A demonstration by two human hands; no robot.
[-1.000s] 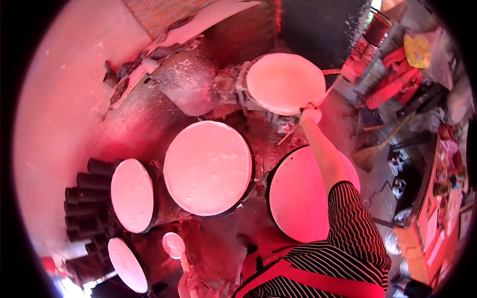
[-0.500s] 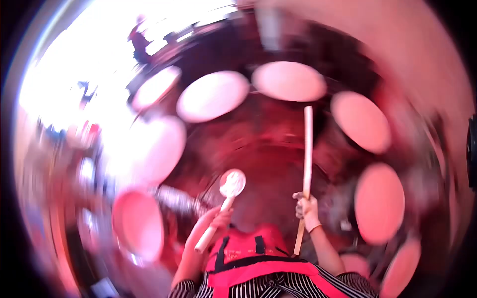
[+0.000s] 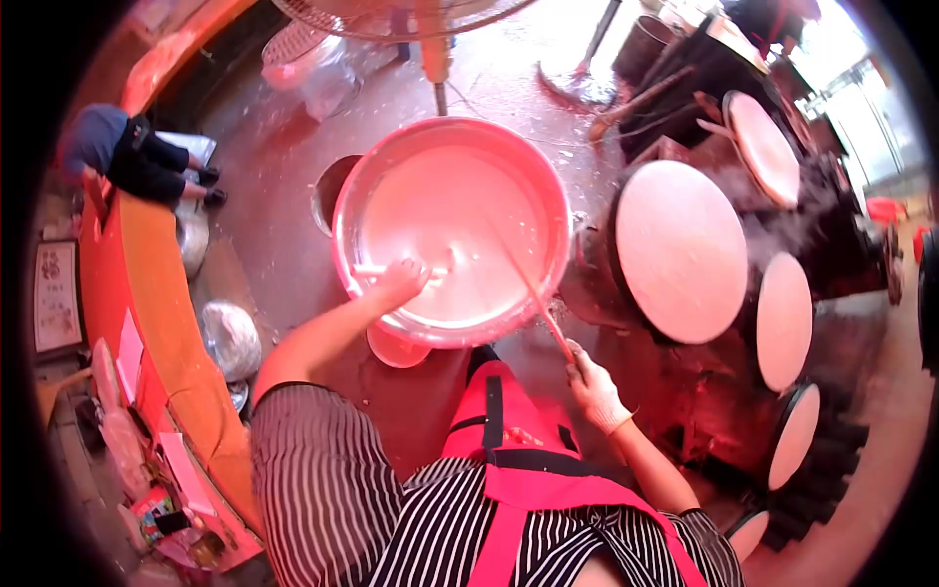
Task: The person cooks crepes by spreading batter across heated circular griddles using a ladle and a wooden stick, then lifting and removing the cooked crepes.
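Observation:
A wide basin of pale liquid batter stands in front of me. My left hand is over its near left part, closed round the handle of a ladle. The ladle's head is down at the batter and hard to make out. My right hand, in a whitish glove, is right of the basin and grips a long thin wooden stick. The stick slants up and left across the basin's rim, its far end over the batter.
Right of the basin are several round griddles with pale sheets on them, the nearest griddle close by; steam rises there. A fan stands beyond the basin. A seated person is at the left by an orange counter. A bucket sits behind the basin.
My view has swung from the ring of griddles to the basin. The ladle, held up before, is now lowered into the basin. The stick now tilts left over the rim.

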